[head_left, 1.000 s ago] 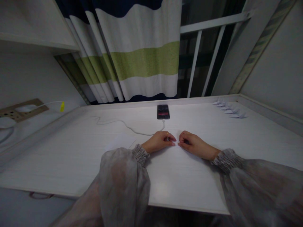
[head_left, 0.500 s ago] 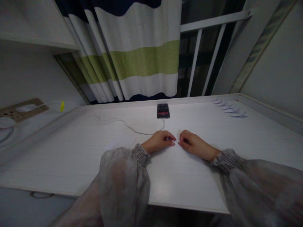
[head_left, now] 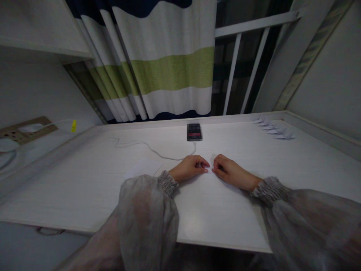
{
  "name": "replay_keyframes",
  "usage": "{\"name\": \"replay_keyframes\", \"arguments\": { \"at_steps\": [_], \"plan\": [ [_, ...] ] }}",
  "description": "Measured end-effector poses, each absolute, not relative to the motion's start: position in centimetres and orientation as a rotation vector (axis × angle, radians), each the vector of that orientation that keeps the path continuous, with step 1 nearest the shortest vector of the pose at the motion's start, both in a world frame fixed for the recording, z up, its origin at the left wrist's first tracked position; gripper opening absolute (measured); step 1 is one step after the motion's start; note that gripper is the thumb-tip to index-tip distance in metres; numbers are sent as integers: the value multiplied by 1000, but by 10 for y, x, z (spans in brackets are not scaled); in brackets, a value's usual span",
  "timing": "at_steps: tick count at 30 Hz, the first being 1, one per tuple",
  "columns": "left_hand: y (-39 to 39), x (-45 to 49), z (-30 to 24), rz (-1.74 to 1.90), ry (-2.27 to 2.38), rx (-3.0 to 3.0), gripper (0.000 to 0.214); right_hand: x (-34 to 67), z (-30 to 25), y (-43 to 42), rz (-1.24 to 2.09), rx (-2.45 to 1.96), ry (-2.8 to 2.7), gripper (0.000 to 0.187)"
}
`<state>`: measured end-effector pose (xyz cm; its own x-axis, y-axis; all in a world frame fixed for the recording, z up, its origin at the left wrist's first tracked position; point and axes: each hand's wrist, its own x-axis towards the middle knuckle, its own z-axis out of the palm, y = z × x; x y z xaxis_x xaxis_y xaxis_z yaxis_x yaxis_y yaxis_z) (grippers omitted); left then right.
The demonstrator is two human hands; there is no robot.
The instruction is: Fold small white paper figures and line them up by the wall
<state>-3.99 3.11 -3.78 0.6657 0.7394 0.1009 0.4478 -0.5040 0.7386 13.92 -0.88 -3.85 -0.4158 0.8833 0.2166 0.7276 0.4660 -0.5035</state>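
Observation:
A small piece of white paper (head_left: 210, 170) lies between my two hands, low over the desk. It blends with the white surface, so its folded shape cannot be made out. My left hand (head_left: 191, 166) pinches the paper's left side between thumb and fingers. From the other side, my right hand (head_left: 229, 172) grips it with thumb and curled fingers. Fingertips of both hands are a short gap apart and cover much of the paper. White sheets (head_left: 145, 166) lie flat behind my left forearm.
Several folded paper cranes (head_left: 275, 130) stand in a row on the white desk (head_left: 220, 218) at the back right. A phone (head_left: 194, 131) with a white cable (head_left: 160, 156) lies at the back. Power sockets (head_left: 31, 130) are on the left wall, a striped curtain (head_left: 172, 71) behind.

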Motion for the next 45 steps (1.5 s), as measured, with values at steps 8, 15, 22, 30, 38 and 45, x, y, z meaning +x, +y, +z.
{"name": "replay_keyframes", "arguments": {
  "at_steps": [8,15,22,30,38,45],
  "plan": [
    [31,-40,-37,528,933,2181,23,140,-42,-8,427,-1333,-2295,8],
    [28,-39,-34,532,938,2180,23,138,-39,-10,387,-1344,-2320,9],
    [26,-38,-34,552,980,2117,29,138,-39,-10,390,-1333,-2331,9],
    [27,-37,-34,542,985,2103,28,137,-37,-11,377,-1323,-2336,9],
    [28,-36,-36,532,965,2099,27,137,-37,-10,393,-1334,-2320,9],
    [26,-34,-32,513,998,2104,25,136,-37,-10,379,-1350,-2311,9]
  ]
}}
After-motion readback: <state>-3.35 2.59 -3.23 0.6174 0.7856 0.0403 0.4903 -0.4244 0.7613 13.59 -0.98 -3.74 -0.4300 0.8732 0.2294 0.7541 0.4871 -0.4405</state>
